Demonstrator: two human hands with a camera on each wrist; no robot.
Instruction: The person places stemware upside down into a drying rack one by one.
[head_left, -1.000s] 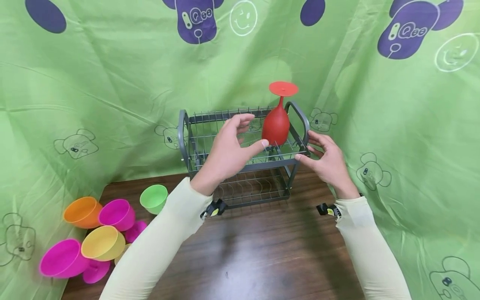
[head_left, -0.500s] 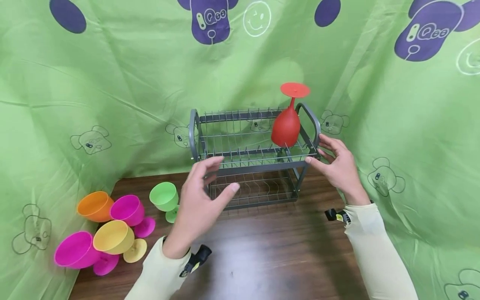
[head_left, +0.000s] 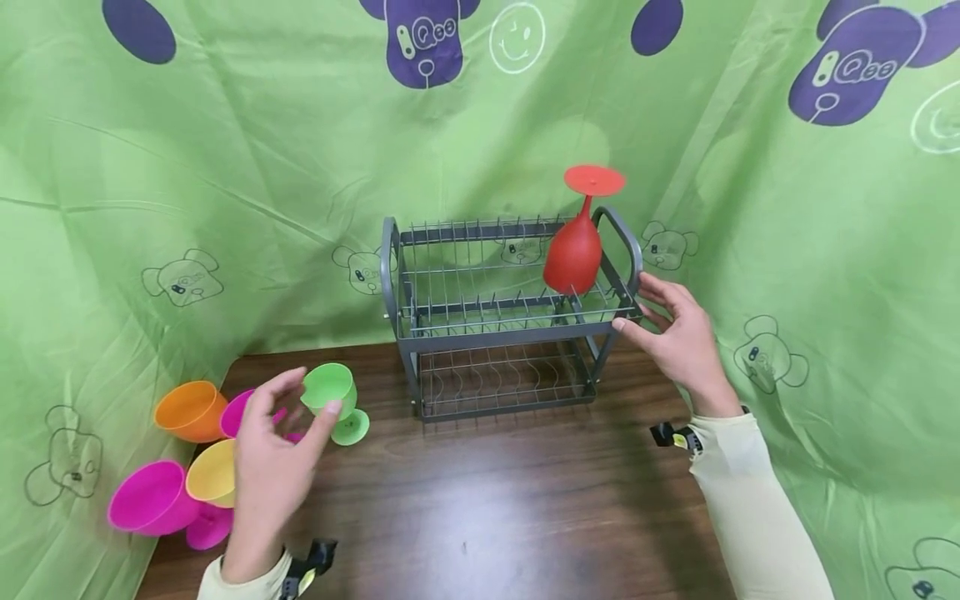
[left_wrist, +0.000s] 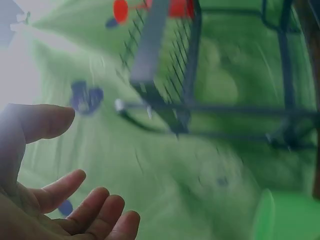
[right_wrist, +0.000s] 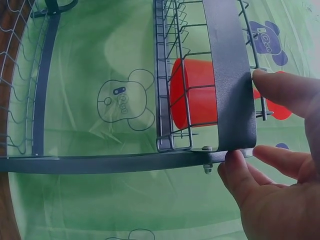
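My left hand (head_left: 272,462) is beside the light green goblet (head_left: 337,383), thumb and fingers spread apart and slightly bent, overlapping its bowl in the head view. In the left wrist view that hand (left_wrist: 65,200) has nothing between thumb and fingers, and the green goblet (left_wrist: 295,215) shows at the lower right corner. My right hand (head_left: 686,354) grips the front right corner of the grey two-tier dish rack (head_left: 510,336), thumb on the front bar and fingers at the side frame. A red goblet (head_left: 574,254) stands upside down, slightly tilted, on the rack's upper tier at the right.
Left of my left hand stand an orange goblet (head_left: 189,412), a yellow one (head_left: 212,477) and two magenta ones, the nearer magenta goblet (head_left: 153,498) at the front. The rack's lower wire tier (head_left: 510,383) sits low over the brown wooden table (head_left: 480,500). Green printed cloth (head_left: 285,167) hangs around.
My left hand has moved from beside the red goblet on the rack down and left to the green goblet. My right hand has stayed on the rack's corner. The head view has shifted slightly.
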